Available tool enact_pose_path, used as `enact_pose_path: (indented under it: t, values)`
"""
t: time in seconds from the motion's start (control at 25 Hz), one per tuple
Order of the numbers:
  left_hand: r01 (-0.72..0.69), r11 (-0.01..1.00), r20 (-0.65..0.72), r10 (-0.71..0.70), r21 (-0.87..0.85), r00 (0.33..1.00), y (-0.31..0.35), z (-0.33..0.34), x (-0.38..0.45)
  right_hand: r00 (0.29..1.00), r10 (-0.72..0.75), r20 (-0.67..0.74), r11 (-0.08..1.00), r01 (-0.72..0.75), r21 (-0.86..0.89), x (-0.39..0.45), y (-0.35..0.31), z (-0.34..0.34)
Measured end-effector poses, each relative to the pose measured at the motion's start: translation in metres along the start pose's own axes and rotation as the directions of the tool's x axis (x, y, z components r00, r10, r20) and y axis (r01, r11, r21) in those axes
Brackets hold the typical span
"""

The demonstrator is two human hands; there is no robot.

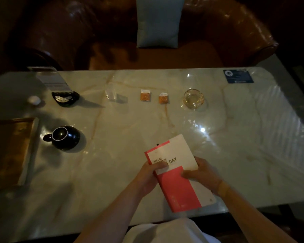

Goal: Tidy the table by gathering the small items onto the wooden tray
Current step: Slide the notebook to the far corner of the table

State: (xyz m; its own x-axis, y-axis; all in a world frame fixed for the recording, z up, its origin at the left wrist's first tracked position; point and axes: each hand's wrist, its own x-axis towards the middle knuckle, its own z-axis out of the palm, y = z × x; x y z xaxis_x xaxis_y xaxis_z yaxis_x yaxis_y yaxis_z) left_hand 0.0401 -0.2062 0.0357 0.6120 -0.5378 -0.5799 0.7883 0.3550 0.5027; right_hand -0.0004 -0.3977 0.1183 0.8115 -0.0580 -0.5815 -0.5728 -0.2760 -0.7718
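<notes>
- While both hands hold the red-and-white notebook just above the near edge of the desk, the step in hand looks like carrying it over to the wooden tray, which sits at the far left edge of the desk, well apart from the notebook.
- Left hand: its fingers are curled over the notebook's left edge and cover, gripping it.
- Right hand: its fingers pinch the right edge, with the thumb on the cover.
- To do this well, I would keep the notebook shut and level, and shift the hold to the left hand alone, since the tray lies on that side.
- A black mug stands just beside the tray's right rim, between tray and notebook; the path should pass nearer the person than the mug, or lift clear over it, so the handle is not clipped.
- Laying the notebook flat against one side of the tray would leave room for the rest.
- Still out on the desk, by my reading: two orange sachets near the middle, a glass ashtray to their right, a small white round thing and a black dish at far left.
- Whether the dark card at the far right corner counts as an item to gather, I cannot tell.
</notes>
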Motion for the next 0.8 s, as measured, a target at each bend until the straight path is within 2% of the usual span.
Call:
enact_pose_path:
  t: [0.12,0.2,0.32,0.4,0.52,0.6,0.8]
  values:
    - [0.043,0.999,-0.019,-0.043,0.009,0.999,-0.013,0.013,0.007,0.998,-0.057,-0.027,0.963,0.048,-0.266,-0.003,-0.003,-0.016]
    - [0.072,0.997,-0.032,-0.072,0.009,0.997,-0.024,0.026,0.012,0.997,-0.072,-0.026,0.941,0.059,-0.334,-0.004,-0.001,-0.030]
    - [0.072,0.997,-0.049,-0.071,0.013,0.996,-0.043,0.051,0.026,0.997,-0.075,0.008,0.935,0.073,-0.348,0.000,0.009,-0.064]
    - [0.045,0.999,-0.100,-0.042,0.027,0.994,-0.055,0.077,0.037,0.997,-0.071,0.019,0.962,0.073,-0.263,0.005,0.024,-0.099]
    - [-0.008,0.999,-0.146,0.015,0.050,0.989,-0.073,0.122,0.057,0.997,-0.029,0.066,0.999,0.027,0.033,0.013,0.053,-0.151]
    - [-0.025,0.998,-0.172,0.036,0.065,0.984,-0.085,0.158,0.072,0.996,-0.015,0.090,0.986,-0.001,0.168,0.017,0.072,-0.185]
    - [-0.029,0.989,-0.253,0.065,0.145,0.965,-0.100,0.217,0.098,0.985,-0.026,0.170,0.931,-0.038,0.364,0.021,0.106,-0.248]
